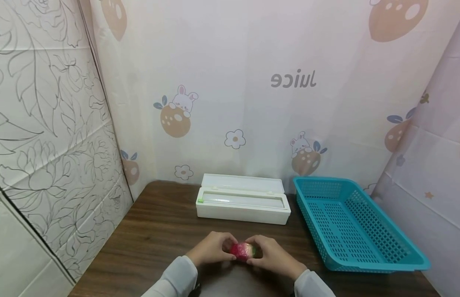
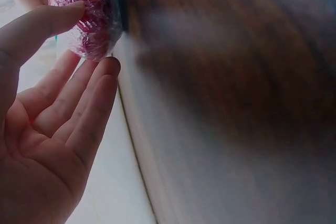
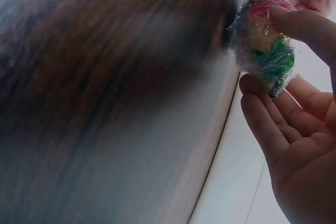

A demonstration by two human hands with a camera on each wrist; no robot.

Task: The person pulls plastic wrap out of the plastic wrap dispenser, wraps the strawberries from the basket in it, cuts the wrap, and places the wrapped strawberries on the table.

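A strawberry (image 1: 242,251), red at one end with a pale yellow band and green leaves at the other, is wrapped in clear, crinkled cling film. My left hand (image 1: 213,250) pinches its red end between thumb and fingertips, as the left wrist view of the strawberry (image 2: 86,22) shows. At the leafy end, my right hand (image 1: 275,256) holds it with the thumb on top and the fingertips below. In the right wrist view the film over the strawberry (image 3: 270,51) looks loosely bunched. Whether it touches the table is hard to tell.
Behind the hands stands a white cling film dispenser (image 1: 242,214), its lid (image 1: 242,182) raised and a green slider (image 1: 200,201) at its left. A turquoise plastic basket (image 1: 378,266) sits to the right. Everything rests on a dark wooden table (image 1: 155,235) with patterned curtains (image 1: 233,103) around it.
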